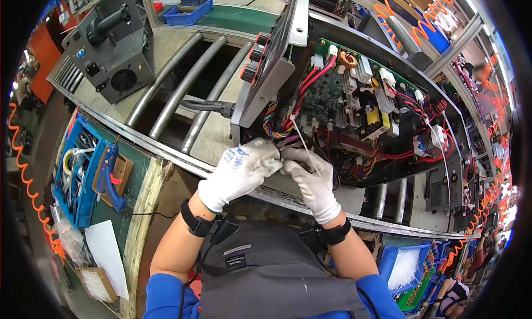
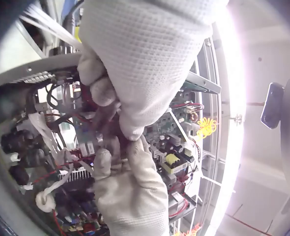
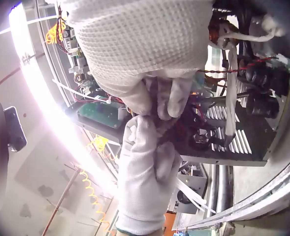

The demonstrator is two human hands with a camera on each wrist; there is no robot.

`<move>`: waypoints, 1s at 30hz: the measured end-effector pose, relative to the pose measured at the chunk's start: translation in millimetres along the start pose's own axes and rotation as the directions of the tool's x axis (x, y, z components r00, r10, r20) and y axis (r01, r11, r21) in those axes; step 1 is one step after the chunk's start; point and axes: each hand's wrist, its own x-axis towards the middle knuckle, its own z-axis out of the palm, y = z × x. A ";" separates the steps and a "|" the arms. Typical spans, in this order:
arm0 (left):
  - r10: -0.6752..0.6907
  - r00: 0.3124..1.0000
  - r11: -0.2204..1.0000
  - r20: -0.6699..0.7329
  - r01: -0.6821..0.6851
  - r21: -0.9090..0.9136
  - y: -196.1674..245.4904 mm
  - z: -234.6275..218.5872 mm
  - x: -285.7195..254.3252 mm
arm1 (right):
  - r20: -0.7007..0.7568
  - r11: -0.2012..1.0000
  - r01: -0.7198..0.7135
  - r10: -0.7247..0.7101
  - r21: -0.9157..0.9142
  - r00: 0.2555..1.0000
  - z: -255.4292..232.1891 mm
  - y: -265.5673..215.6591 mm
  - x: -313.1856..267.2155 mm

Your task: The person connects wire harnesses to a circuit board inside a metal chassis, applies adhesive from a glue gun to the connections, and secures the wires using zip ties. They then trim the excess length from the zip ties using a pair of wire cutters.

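Note:
Both hands wear white knit gloves and meet at the front edge of an open electronics chassis (image 1: pixel 354 181). My left hand (image 1: pixel 244 166) has blue writing on its back and curled fingers; a few loose white cable ties (image 3: pixel 190 194) stick out from it in the right wrist view. Thumb and fingers of my right hand (image 1: pixel 310 180) pinch together against the left fingertips, at dark and reddish wires (image 2: pixel 105 118) that the gloves mostly hide. Another white cable tie (image 1: pixel 303 139) sits on the wire bundle (image 1: pixel 296 105) above, its long tail crossing over the right hand.
Behind the hands stands the chassis's tilted panel (image 1: pixel 271 69) with red-black connectors, beside a green circuit board (image 1: pixel 332 92). Metal rollers (image 1: pixel 177 86) carry a second grey unit (image 1: pixel 113 47). At left lie a blue tool bin (image 1: pixel 83 169) and a blue-handled tool (image 1: pixel 108 180).

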 end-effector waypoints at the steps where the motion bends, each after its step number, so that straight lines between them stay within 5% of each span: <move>1: -0.001 1.000 1.000 -0.001 0.001 0.000 -0.9 1.0 -0.5 | -0.006 1.000 -0.003 0.003 -0.028 1.000 0.2 0.1 -1.1; 6: -0.150 0.988 0.989 0.027 0.150 -0.015 2.9 5.7 -4.5 | -0.067 0.991 0.017 -0.026 -0.132 0.997 2.7 6.3 -4.3; 9: -0.134 0.990 0.990 -0.050 0.135 0.029 3.6 15.7 -11.0 | -0.052 0.999 0.034 -0.035 -0.018 0.998 1.0 14.3 -7.7; 13: -0.113 0.987 0.988 -0.115 0.124 0.093 1.0 25.0 -11.0 | -0.083 0.981 0.071 -0.087 -0.183 0.993 -2.5 13.3 -7.0; 15: -0.100 0.976 0.993 -0.195 0.110 0.039 -1.2 31.0 -14.0 | -0.092 0.879 0.177 -0.241 -0.442 0.966 -2.8 16.6 -10.0; 17: -0.190 0.957 0.977 -0.217 0.163 -0.136 -1.9 35.1 -15.2 | -0.149 0.971 0.123 -0.155 -0.207 0.977 5.0 18.0 -17.0; 20: -0.264 0.934 0.945 -0.240 0.201 -0.259 -1.4 43.9 -12.0 | -0.130 0.937 0.171 -0.219 -0.306 0.967 5.5 8.4 -24.6; 22: -0.383 0.888 0.865 -0.254 0.248 -0.436 -11.4 53.8 -8.8 | 0.132 0.849 0.295 -0.264 -0.439 0.955 -0.2 2.9 -30.3; 23: -0.331 0.885 0.927 -0.328 0.240 -0.287 -14.9 54.7 -6.2 | 0.221 0.810 0.359 -0.287 -0.464 0.932 5.4 2.9 -36.7; 25: -0.323 0.872 0.905 -0.367 0.172 -0.390 -24.1 65.0 0.8 | 0.247 0.871 0.356 -0.283 -0.339 0.927 12.6 9.6 -42.3; 26: -0.325 0.873 0.903 -0.365 0.172 -0.394 -28.7 72.7 3.5 | 0.237 0.928 0.245 -0.180 -0.281 0.955 10.6 8.8 -42.2; 28: -0.305 0.830 0.903 -0.466 0.096 -0.419 -31.5 81.9 8.3 | 0.276 0.896 0.293 -0.204 -0.334 0.939 8.5 5.7 -34.9; 30: -0.263 0.887 0.945 -0.380 0.157 -0.288 -27.4 70.3 -0.7 | 0.256 0.901 0.310 -0.237 -0.303 0.937 12.7 1.0 -35.2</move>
